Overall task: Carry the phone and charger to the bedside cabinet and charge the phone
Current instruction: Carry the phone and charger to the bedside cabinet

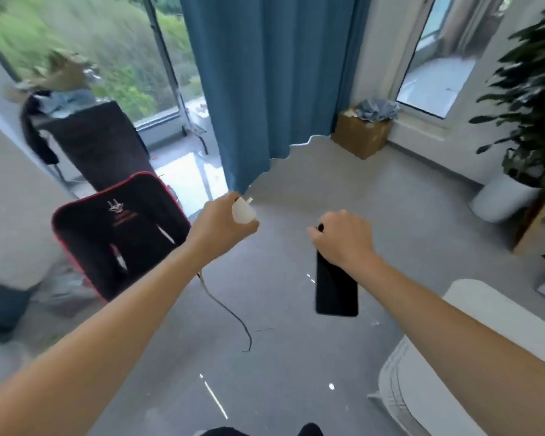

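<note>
Two hands carry the load past the blue curtain (265,89): below its hem the left hand (224,221) grips the white charger (242,210), cable (224,306) dangling; right of that, the right hand (343,237) clasps the hanging phone (335,287). The carrying step seems underway; next, finding the unseen cabinet

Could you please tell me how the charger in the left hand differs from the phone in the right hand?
The charger is white and rounded; the phone is black, flat and rectangular. The charger sits mostly enclosed in the left hand, while the phone hangs well below the right hand. A cable dangles beneath the left hand; none shows at the phone. Both are carried above the floor.
</note>
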The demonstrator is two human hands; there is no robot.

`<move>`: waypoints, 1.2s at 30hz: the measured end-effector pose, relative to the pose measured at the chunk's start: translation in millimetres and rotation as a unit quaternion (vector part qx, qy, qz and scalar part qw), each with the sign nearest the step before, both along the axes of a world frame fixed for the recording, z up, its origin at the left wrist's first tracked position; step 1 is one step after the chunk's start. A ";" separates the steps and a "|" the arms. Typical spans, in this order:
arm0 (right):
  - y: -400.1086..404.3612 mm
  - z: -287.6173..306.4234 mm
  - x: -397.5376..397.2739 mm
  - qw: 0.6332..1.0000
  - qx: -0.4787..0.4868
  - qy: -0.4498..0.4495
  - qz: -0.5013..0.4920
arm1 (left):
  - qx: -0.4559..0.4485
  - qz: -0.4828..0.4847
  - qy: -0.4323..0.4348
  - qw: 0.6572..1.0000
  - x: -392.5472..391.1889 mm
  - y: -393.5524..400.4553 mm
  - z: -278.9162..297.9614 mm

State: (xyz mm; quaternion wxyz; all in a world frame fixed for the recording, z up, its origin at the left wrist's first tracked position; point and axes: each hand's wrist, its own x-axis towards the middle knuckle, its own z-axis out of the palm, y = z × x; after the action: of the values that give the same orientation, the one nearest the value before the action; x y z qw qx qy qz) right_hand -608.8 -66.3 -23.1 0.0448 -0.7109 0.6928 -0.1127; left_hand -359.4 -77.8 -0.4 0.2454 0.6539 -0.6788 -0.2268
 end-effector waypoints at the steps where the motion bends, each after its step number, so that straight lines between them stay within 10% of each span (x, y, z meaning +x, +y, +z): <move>1: -6.8 3.1 35.9 0.999 -0.007 -0.011 0.030 | -0.006 0.024 -0.002 1.000 35.6 6.9 3.0; 20: 93.7 24.6 694.2 0.854 0.013 0.004 0.520 | -0.004 0.470 0.015 0.883 556.2 294.0 25.0; 36: 340.4 -50.4 1027.3 0.541 0.055 0.066 0.837 | 0.040 0.832 0.056 0.550 688.4 568.7 -35.9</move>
State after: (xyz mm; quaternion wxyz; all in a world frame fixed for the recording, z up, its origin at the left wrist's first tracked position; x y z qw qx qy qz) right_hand 418.5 274.1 -73.4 0.1117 -0.9692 -0.2108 0.0618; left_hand 329.0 490.9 -36.3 0.3359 0.9217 0.1933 0.0153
